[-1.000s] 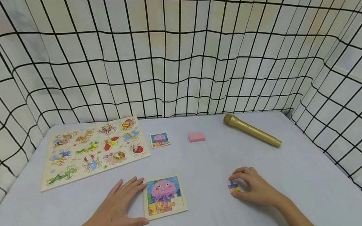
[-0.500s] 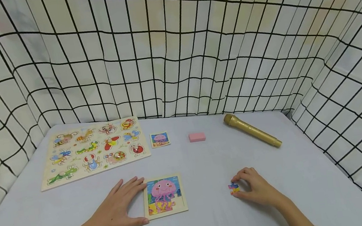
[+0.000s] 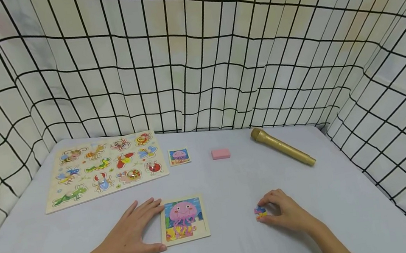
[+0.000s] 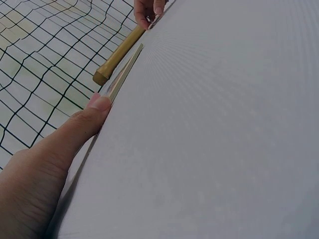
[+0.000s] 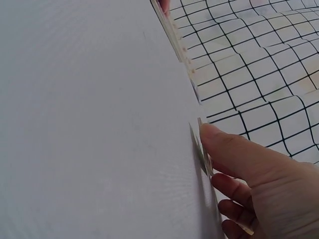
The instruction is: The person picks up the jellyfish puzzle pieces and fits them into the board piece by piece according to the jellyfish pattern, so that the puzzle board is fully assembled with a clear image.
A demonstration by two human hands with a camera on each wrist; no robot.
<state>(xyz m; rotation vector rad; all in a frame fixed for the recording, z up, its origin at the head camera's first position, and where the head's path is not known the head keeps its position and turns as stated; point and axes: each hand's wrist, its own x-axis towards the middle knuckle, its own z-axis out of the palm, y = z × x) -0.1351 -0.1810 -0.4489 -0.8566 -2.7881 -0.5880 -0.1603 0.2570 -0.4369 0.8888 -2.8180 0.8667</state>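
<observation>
My left hand [image 3: 128,234] lies with its fingers stretched and spread. Its fingertips and thumb touch the left side of a small square jigsaw board [image 3: 203,231], and in the left wrist view the thumb tip is at the board's edge [image 4: 128,69]. The board bears a pink jellyfish picture, with bare wood at its lower right. To the right of the board, my right hand [image 3: 287,213] pinches a small blue, pink and yellow jigsaw piece [image 3: 260,211] between thumb and fingers. The right wrist view shows that piece nearly edge-on [image 5: 206,153], close over the white table.
A large wooden insect puzzle [image 3: 94,193] lies at the back left. Beside it are a small jellyfish picture card [image 3: 179,157], a pink block [image 3: 220,154] and a gold microphone [image 3: 281,146]. Black netting [image 3: 194,63] stands around the table's back and sides.
The jigsaw piece has turned a little in my right fingers and shifted slightly left and down. My left hand and the jigsaw board have stayed in place.
</observation>
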